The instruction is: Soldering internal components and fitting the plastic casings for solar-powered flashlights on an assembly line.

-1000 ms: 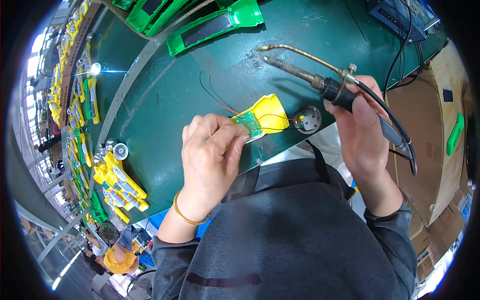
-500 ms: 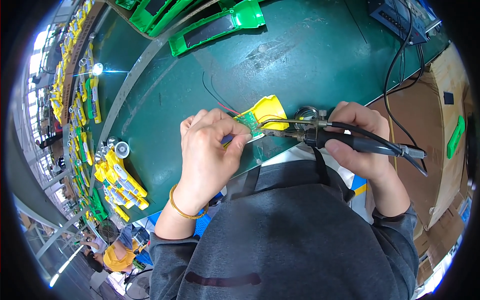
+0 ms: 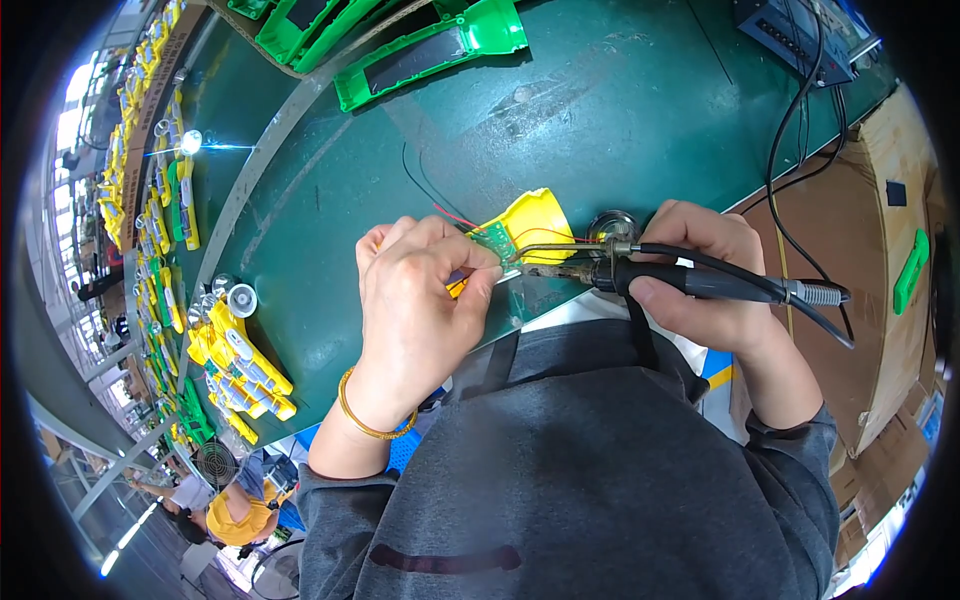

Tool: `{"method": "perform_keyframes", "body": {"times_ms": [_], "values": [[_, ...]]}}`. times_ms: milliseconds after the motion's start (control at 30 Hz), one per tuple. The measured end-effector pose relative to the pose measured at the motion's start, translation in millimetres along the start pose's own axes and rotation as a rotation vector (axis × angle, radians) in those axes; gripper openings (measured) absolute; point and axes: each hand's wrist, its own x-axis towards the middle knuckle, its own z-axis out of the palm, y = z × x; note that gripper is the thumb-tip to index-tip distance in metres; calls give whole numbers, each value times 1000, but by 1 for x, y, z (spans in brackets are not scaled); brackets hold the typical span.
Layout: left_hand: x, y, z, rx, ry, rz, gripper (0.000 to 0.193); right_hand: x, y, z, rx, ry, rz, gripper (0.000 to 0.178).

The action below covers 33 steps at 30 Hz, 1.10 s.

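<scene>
My right hand (image 3: 735, 322) grips a black soldering iron (image 3: 690, 281) with a thin metal feed tube along it. The iron's tip is at the lower edge of a small green circuit board (image 3: 488, 237). The board lies at the open yellow plastic housing (image 3: 542, 215), with red and black wires (image 3: 453, 215) running from it. My left hand (image 3: 415, 300) is closed beside the board, thumb and forefinger pinched at its edge. What they pinch is mostly hidden; a bit of yellow and dark blue shows under the fingers. A round clear-rimmed part (image 3: 612, 222) sits behind the iron.
Green housings (image 3: 430, 65) lie at the back, some in a carton. Yellow lamp bodies (image 3: 240, 365) are piled at the left, with more along a line beyond a curved metal rail. A blue control box (image 3: 795, 45) with black cables stands back right; cardboard (image 3: 830, 240) is at the right.
My right hand and the soldering iron have shifted slightly left, and the tip stays at the board. My left hand keeps its pinch almost unmoved.
</scene>
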Motion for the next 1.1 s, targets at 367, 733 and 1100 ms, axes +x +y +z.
{"method": "perform_keyframes", "body": {"times_ms": [367,733,1100], "values": [[2,2,0,-15,-9,11,8,-4,-4,-8,-33,-5,-31,22],[5,6,-11,41,-33,113,4,-6,3,-11,518,294,7,26],[101,-73,-23,305,385,267,15,-4,8,4,758,605,-5,25]]}}
